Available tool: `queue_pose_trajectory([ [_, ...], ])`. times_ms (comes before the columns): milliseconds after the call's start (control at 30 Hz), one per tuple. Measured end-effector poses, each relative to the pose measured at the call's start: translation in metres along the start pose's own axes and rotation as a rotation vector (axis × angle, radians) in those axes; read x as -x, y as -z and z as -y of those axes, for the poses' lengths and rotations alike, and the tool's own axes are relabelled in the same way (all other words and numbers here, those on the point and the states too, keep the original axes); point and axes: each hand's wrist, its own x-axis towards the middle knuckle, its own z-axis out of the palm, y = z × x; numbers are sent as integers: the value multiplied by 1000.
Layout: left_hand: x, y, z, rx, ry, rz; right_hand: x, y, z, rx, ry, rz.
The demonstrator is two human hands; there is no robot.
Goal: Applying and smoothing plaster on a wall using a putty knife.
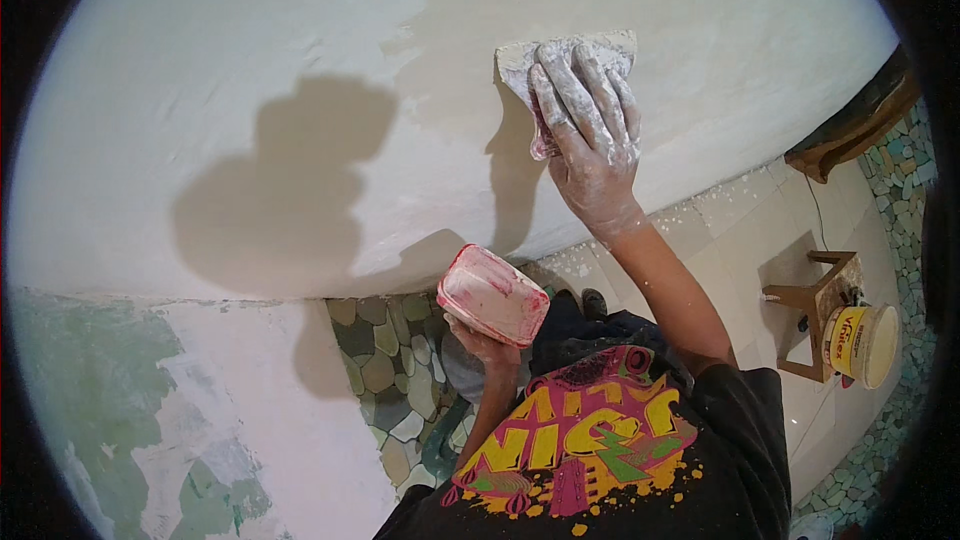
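Observation:
My right hand (592,130), coated with white putty, holds a putty scraper (516,62) flat against the pale wall (420,170). Its fingers lie stretched along the blade, and part of a reddish grip shows beside the palm. Lower down, my left hand (487,348) supports a red rectangular plastic tub (497,296) smeared with white putty. Most of the left fingers are hidden behind the tub. Damp-looking darker patches of coating spread over the wall around the scraper.
On the right, a small wooden stool (808,340) stands beside a white bucket (880,345) with a yellow label. Putty spots dot the tiled floor (735,215) along the wall. A brown wooden piece (850,140) juts in at far right. At lower left is a patchy green-and-white surface (110,380).

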Motion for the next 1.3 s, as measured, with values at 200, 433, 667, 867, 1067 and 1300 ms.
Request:
queue_pose_trajectory([
  [200,-7,-11,1,-37,-12,-18,9,4,4,27,-25,115],
  [433,-15,-28,9,-111,38,20,44,47,16,-305,-400,380],
  [667,2,-17,12,-84,15,73,-11,56,-4,-555,-520,-126],
  [867,12,-7,10,-84,9,-32,-14,28,35,-254,-365,-26],
  [1067,11,-12,7,-110,-43,-66,1,33,68,-328,-291,353],
  [1300,12,-24,8,-83,-58,1,-34,63,-23,-250,-439,-178],
])
